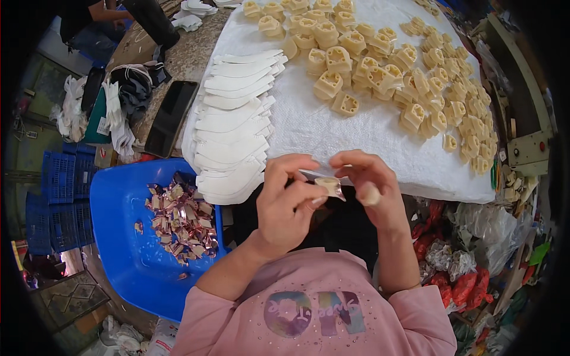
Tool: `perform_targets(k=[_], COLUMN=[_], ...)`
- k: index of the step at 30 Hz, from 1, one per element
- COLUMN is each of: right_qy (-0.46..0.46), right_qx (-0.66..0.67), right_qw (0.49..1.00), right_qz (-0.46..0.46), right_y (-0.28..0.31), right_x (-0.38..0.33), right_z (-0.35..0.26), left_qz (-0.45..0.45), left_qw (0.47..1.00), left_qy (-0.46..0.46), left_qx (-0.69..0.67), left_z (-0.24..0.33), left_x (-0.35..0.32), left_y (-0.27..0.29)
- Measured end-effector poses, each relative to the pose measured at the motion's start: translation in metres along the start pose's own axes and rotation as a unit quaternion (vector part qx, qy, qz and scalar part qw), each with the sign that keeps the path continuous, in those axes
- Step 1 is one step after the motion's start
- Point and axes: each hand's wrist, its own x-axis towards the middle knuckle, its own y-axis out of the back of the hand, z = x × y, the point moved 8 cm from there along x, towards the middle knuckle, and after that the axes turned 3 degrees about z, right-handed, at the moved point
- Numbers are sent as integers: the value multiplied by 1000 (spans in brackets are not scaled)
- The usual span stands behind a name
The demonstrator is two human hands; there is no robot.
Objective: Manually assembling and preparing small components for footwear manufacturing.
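Observation:
My left hand [288, 202] is closed on a small cream block [328, 186] with a shiny metallic wrapping around its side. The fingers of my right hand [377, 187] curl against the far edge of the same piece, and its thumb sticks up apart from them. Both hands are held just off the near edge of the cloth-covered table [303, 133]. Beyond them lie many loose cream blocks [338, 59] with holes in them. At the left of the cloth, curved white strips [231, 130] overlap in a long row.
A blue plastic tub [127, 249] at my left holds shiny wrapped pieces [181, 222]. A black phone [171, 118] and white gloves [113, 110] lie beyond it. Blue crates [59, 178] stand far left. Plastic bags [469, 285] pile up at right. Another person [98, 26] is at upper left.

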Motion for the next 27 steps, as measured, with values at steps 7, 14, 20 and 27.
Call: perform_targets(k=[7,14,20,27], right_qy=[-39,153,212,-150], right_qx=[-65,-284,-317,10], right_qw=[995,942,924,987], right_qz=[-57,-91,-10,-60], right_y=[-1,-29,-19,-26], right_x=[3,-7,-11,3], right_z=[-2,-28,-13,23], left_qz=[-76,-223,-87,-106], left_qw=[986,894,939,933], left_qy=[-150,216,206,161], left_qx=[-6,-323,-260,-305], left_z=[15,-24,-37,-21], left_x=[-8,-25,-24,-22], left_y=[-4,-43,-36,-45])
